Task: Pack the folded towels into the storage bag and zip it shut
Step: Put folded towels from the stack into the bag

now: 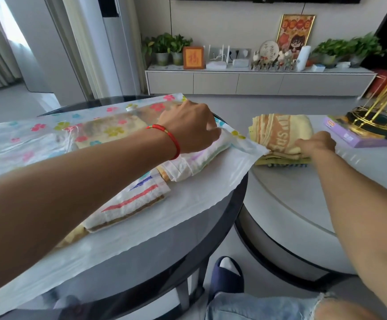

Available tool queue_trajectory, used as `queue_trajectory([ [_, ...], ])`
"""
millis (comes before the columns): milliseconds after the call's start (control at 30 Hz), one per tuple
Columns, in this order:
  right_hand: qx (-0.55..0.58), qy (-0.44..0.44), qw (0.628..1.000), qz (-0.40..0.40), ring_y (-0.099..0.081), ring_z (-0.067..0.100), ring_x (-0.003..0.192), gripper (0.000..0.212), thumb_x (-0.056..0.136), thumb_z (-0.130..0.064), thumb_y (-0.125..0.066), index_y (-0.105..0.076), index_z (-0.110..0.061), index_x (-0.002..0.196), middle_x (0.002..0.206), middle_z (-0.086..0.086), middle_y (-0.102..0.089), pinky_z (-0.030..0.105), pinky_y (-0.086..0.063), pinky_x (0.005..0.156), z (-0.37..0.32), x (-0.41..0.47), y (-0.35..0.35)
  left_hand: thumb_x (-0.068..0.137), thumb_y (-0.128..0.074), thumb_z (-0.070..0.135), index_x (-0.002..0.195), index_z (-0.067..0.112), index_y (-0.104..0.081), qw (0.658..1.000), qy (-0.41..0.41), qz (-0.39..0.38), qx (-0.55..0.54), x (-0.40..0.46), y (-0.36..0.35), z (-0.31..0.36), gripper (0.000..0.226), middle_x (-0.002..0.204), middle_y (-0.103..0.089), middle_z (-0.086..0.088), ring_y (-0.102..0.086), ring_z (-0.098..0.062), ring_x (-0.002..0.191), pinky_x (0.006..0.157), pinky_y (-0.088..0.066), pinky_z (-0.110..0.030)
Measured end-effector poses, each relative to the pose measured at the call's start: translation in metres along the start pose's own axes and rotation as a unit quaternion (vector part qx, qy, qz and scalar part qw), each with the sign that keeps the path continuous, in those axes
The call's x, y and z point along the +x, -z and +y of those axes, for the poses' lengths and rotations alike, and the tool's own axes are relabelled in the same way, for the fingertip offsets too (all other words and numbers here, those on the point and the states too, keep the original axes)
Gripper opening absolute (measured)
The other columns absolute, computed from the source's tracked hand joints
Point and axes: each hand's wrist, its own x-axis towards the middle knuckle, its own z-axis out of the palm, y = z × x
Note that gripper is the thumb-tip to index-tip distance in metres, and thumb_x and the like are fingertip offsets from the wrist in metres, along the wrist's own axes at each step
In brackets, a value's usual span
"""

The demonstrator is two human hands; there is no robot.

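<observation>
Clear flowered plastic, half packed, with more towels waiting at two o'clock.

Spread over the dark round table, the storage bag already holds folded towels; the left hand pinches its open mouth up, likely to keep a gap for loading. On the pale table beside it, the right hand rests curled on the yellow towel stack, though whether it grips is hidden. Plants line the far cabinet at twelve.

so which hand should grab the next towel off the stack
Right. The right hand already rests on the yellow towel stack on the pale table. The left hand is busy at the bag's open corner, holding the flap, so it should probably stay there.
</observation>
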Motion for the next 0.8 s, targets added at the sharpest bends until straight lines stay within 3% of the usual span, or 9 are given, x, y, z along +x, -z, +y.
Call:
queue_trajectory([
  [67, 0.151, -0.053, 0.986, -0.051, -0.065, 0.034, 0.113, 0.059, 0.077, -0.025, -0.076, -0.056, -0.005, 0.129, 0.13, 0.018, -0.063, 0.043, -0.059, 0.087, -0.006, 0.002, 0.012, 0.092, -0.05, 0.052, 0.108, 0.032, -0.073, 1.0, -0.001, 0.003, 0.002, 0.0, 0.001, 0.001, 0.035, 0.114, -0.069, 0.002, -0.065, -0.028, 0.099, 0.078, -0.058, -0.04],
  [133, 0.33, -0.078, 0.931, -0.135, -0.066, 0.025, 0.1, 0.044, 0.077, -0.017, -0.066, -0.057, -0.011, 0.12, 0.121, 0.012, -0.063, 0.037, -0.06, 0.074, -0.009, -0.003, 0.028, 0.092, -0.051, 0.051, 0.108, 0.031, -0.073, 1.0, 0.004, 0.009, 0.003, -0.004, 0.002, 0.002, 0.034, 0.114, -0.07, 0.001, -0.065, -0.028, 0.097, 0.076, -0.058, -0.039],
  [200, 0.438, -0.065, 0.876, -0.189, -0.069, 0.026, 0.105, 0.034, 0.081, -0.013, -0.057, -0.06, -0.012, 0.115, 0.121, 0.011, -0.071, 0.039, -0.059, 0.081, -0.008, -0.021, 0.048, 0.091, -0.053, 0.045, 0.107, 0.03, -0.073, 1.0, 0.015, 0.019, 0.011, -0.01, 0.005, 0.002, 0.029, 0.112, -0.07, 0.0, -0.065, -0.029, 0.095, 0.075, -0.058, -0.038],
  [267, 0.495, -0.045, 0.841, -0.214, -0.07, 0.034, 0.11, 0.038, 0.081, -0.013, -0.053, -0.063, -0.014, 0.118, 0.113, 0.014, -0.078, 0.048, -0.059, 0.089, -0.001, -0.048, 0.07, 0.09, -0.056, 0.038, 0.11, 0.03, -0.072, 0.999, 0.022, 0.027, 0.028, -0.019, 0.009, 0.002, 0.027, 0.113, -0.07, -0.002, -0.065, -0.031, 0.097, 0.075, -0.057, -0.038],
  [367, 0.543, -0.019, 0.812, -0.212, -0.07, 0.037, 0.111, 0.045, 0.083, -0.016, -0.044, -0.067, -0.02, 0.122, 0.114, 0.011, -0.079, 0.054, -0.056, 0.089, 0.023, -0.091, 0.107, 0.088, -0.059, 0.029, 0.12, 0.027, -0.069, 0.998, 0.033, 0.025, 0.049, -0.038, 0.018, -0.005, 0.034, 0.119, -0.068, -0.005, -0.064, -0.032, 0.103, 0.077, -0.055, -0.037],
  [500, 0.572, -0.007, 0.787, -0.233, -0.072, 0.033, 0.115, 0.058, 0.086, -0.014, -0.039, -0.066, -0.027, 0.135, 0.132, 0.009, -0.072, 0.055, -0.058, 0.091, 0.057, -0.154, 0.152, 0.082, -0.061, 0.026, 0.114, 0.022, -0.069, 0.994, 0.068, 0.022, 0.082, -0.069, 0.035, -0.027, 0.033, 0.112, -0.068, -0.009, -0.064, -0.036, 0.097, 0.067, -0.048, -0.036],
  [633, 0.543, -0.036, 0.757, -0.362, -0.077, 0.028, 0.101, 0.052, 0.089, -0.015, -0.044, -0.065, -0.012, 0.136, 0.125, 0.013, -0.074, 0.044, -0.064, 0.081, 0.059, -0.217, 0.146, 0.086, -0.058, 0.032, 0.115, 0.018, -0.069, 0.987, 0.124, 0.02, 0.104, -0.092, 0.049, -0.047, 0.033, 0.106, -0.068, -0.011, -0.064, -0.037, 0.093, 0.065, -0.044, -0.036],
  [800, 0.498, -0.045, 0.694, -0.518, -0.075, 0.034, 0.103, 0.055, 0.083, -0.015, -0.051, -0.06, 0.002, 0.135, 0.124, 0.022, -0.072, 0.043, -0.064, 0.082, -0.005, -0.302, 0.057, 0.093, -0.052, 0.039, 0.115, 0.021, -0.069, 0.981, 0.176, 0.038, 0.067, -0.099, 0.072, -0.067, 0.033, 0.108, -0.067, -0.012, -0.061, -0.035, 0.09, 0.069, -0.045, -0.036],
])
